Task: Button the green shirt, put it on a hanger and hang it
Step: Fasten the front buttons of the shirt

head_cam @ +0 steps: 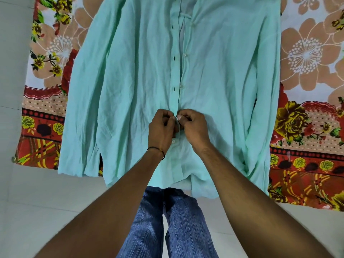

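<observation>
Head view: a crumpled mint-green cotton shirt (130, 81) lies front up on a red floral cloth (307, 71) on the floor. The left hand (161, 128) and right hand (194, 127) pinch its two front edges together with curled fingers (167, 117), low on the shirt. One button (174, 141) below them looks fastened; those above are undone. No hanger or writing shows.

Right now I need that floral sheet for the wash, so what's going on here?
A person stands over the green shirt, which is spread front-up on the floral sheet. The left hand and right hand pinch its two front edges together low down, working on a button there. One fastened button sits just below the hands. The open buttons farther up are not yet done. No hanger is in view.
</observation>
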